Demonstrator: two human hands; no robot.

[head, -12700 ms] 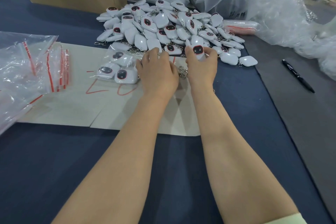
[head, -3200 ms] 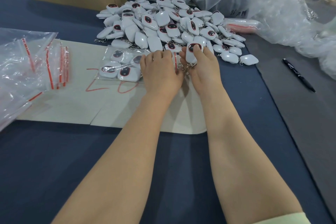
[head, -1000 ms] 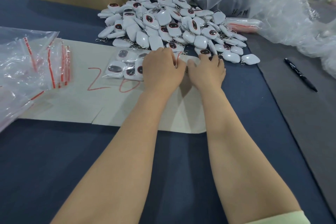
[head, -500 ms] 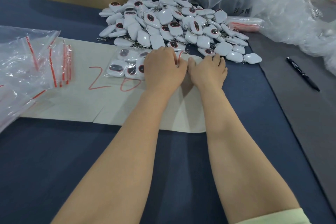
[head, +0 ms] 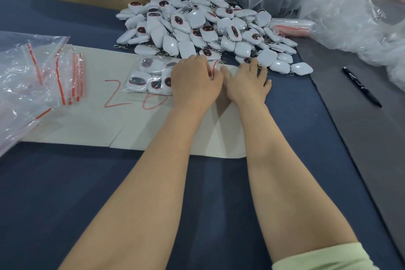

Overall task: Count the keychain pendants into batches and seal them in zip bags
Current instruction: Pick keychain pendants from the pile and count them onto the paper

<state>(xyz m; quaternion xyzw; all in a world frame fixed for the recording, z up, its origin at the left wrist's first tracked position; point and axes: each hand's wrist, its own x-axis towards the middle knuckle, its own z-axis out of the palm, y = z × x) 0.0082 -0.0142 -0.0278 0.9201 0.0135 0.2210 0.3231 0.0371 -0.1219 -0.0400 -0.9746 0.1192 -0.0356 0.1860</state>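
1. The beige sheet carries a red "20", and the pendant pile lies at its 12 o'clock edge.
2. The zip bag, with several pendants inside, lies on the sheet at 9 o'clock from the hands.
3. The left hand curls over the bag's red-striped mouth, gripping it.
4. The right hand lies flat and released, its fingertips at the pile's near edge. About three seconds earlier it pinched a pendant.

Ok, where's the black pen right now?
In the head view the black pen lies at the right on the grey mat, beyond the right edge of the pendant pile.
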